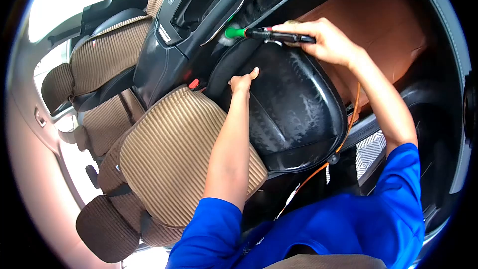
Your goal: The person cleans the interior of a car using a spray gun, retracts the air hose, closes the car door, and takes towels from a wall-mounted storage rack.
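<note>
In the upper right, my right hand (331,40) is closed around a black air blow gun (289,36) with a green brush nozzle (235,33). The pale bristles are at the gap between the black leather seat cushion (294,104) and the centre console (174,50). My left hand (242,83) rests on the inner side of that cushion, thumb stretched out, and most of its other fingers are hidden beneath it. Whitish wet-looking or foamy streaks mark the leather. An orange hose (356,107) runs down past the seat's front corner.
A ribbed beige-brown cover (169,154) lies over this seat's backrest. A red seat-belt buckle (194,83) stands beside the cushion. Across the console is another covered seat (109,57). Brown floor matting (378,25) lies in the footwell, and the door sill (366,127) runs along the right.
</note>
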The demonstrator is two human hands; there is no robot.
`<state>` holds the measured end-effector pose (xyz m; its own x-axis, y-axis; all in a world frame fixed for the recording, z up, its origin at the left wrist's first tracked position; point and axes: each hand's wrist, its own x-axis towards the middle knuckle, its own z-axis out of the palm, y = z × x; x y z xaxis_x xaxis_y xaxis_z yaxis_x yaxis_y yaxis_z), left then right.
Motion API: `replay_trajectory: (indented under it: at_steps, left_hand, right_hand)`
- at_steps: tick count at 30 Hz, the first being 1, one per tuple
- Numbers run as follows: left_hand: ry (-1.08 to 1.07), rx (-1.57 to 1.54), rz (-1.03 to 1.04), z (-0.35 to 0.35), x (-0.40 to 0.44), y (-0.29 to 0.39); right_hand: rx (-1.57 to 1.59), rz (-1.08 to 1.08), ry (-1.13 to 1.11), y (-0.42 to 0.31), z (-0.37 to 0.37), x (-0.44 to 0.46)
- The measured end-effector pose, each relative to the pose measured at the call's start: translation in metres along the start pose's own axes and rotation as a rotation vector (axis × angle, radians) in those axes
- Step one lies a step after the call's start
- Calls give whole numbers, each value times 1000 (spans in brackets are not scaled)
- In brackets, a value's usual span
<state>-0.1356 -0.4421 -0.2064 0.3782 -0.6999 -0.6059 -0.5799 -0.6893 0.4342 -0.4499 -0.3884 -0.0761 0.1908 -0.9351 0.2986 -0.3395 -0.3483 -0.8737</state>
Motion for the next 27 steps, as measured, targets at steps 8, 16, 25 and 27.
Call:
replay_trajectory:
  at_steps: [8, 16, 25, 27]
  left_hand:
    - [-26, 133, -9, -2, 4, -1]
    - [8, 133, -110, -7, -29, 21]
    - [-8, 108, -157, -5, -23, 20]
    - [-4, 110, -166, -5, -26, 21]
  right_hand:
    - [-112, 3, -95, -52, -4, -17]
    - [-110, 384, 236, -34, -12, -47]
    - [-290, 496, 626, 11, -34, -85]
    - [-347, 504, 746, 8, -37, -83]
